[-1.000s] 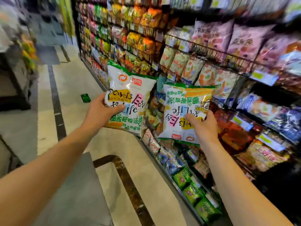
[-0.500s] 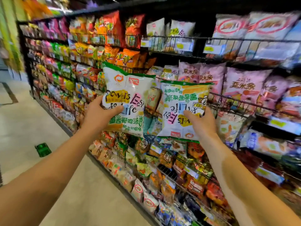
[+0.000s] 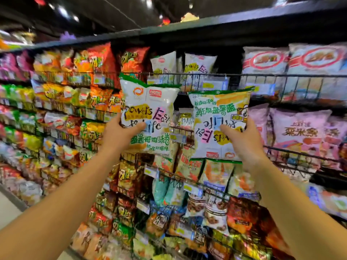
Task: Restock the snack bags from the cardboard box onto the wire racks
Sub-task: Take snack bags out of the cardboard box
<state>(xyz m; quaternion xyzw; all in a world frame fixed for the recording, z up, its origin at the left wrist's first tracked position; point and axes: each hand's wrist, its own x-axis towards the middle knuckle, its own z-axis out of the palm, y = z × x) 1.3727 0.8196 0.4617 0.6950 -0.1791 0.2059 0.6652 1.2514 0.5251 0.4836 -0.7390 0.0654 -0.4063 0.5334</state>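
Note:
I hold two white-and-green snack bags up in front of the wire racks. My left hand [image 3: 120, 135] grips the upright bag [image 3: 150, 107] at its lower left edge, thumb across the front. My right hand [image 3: 242, 139] grips the second bag [image 3: 216, 117], which is upside down, at its lower right. Both bags hang just below the top wire rack [image 3: 249, 83], where two bags of the same kind [image 3: 199, 65] stand behind the wire front. The cardboard box is out of view.
Wire racks packed with snack bags fill the view: orange and red bags [image 3: 93, 61] at upper left, white bags with red ovals [image 3: 293, 59] at upper right, pink bags [image 3: 298, 132] at right. A dark gap [image 3: 229, 61] lies beside the matching bags. A strip of floor [image 3: 5, 207] shows at left.
Both hands have raised the two bags from about waist-level racks to just under the top rack, and my view has tilted up from the aisle floor to the shelves.

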